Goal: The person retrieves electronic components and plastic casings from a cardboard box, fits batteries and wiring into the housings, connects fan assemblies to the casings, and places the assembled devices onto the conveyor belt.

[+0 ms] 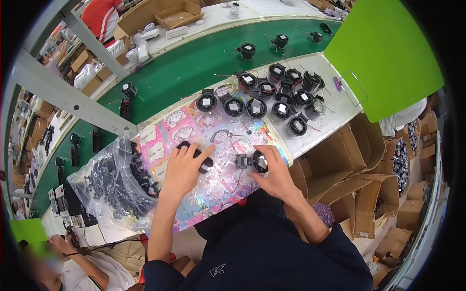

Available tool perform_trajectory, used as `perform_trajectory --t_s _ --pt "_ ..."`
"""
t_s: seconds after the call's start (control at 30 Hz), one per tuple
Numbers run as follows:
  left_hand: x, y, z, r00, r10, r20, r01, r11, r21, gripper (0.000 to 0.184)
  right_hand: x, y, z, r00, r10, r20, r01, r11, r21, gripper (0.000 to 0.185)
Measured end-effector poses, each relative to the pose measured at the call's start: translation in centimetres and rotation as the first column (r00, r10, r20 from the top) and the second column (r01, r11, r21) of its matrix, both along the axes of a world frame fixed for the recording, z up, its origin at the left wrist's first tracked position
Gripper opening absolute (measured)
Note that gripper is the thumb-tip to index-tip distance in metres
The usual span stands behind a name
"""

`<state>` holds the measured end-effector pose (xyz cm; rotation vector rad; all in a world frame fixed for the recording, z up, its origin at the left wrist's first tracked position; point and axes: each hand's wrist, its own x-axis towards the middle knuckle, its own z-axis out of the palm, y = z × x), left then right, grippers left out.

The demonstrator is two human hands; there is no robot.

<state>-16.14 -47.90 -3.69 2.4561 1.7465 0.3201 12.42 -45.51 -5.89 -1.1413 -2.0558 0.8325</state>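
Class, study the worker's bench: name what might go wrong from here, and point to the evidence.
The black unit at the front sits near the table's edge; a knock might drop it toward the cardboard boxes.
Its thin wire lies loose and might snag if the crowded units are moved.
The plastic bag of small black parts lies beside the left forearm; a brush could spill some.

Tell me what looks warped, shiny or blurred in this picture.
Head view: the green belt bows and the corners go black, as through a wide lens; glare flecks the clear plastic bag and glossy patterned sheet; a co-worker's head at lower left is blurred.
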Motion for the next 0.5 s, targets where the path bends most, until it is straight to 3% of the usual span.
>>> perform_trajectory --t_s 0.07,0.17,0.27,0.37,0.5 --pt "-0.2 -0.2 0.0 0.998 0.016 0.059 -0.013 0.998 -0.054 0.071 -0.4 -0.2 -0.4 1.0 0.019 -0.023 -0.019 1.0 -0.006 0.07" --pt "-0.6 -0.2 0.0 0.999 0.053 0.0 -0.052 0.996 -0.068 0.072 -1.3 -0.5 -0.5 0.997 0.066 -0.043 -0.068 0.997 -0.037 0.07" --pt "-1.5 0.4 -1.1 0.999 -0.025 -0.027 0.025 1.0 0.012 0.065 -2.2 -0.5 -0.2 0.991 0.13 -0.034 -0.13 0.991 -0.014 0.072" --pt "-1.1 0.7 0.2 0.998 0.008 -0.063 -0.015 0.993 -0.114 0.055 -3.0 -0.5 0.2 0.989 0.143 -0.023 -0.144 0.989 -0.025 0.072" --pt "-0.4 0.5 -0.7 0.982 0.078 0.17 -0.043 0.979 -0.198 0.057 -4.0 -0.5 0.6 0.991 0.122 -0.06 -0.123 0.992 -0.018 0.072"
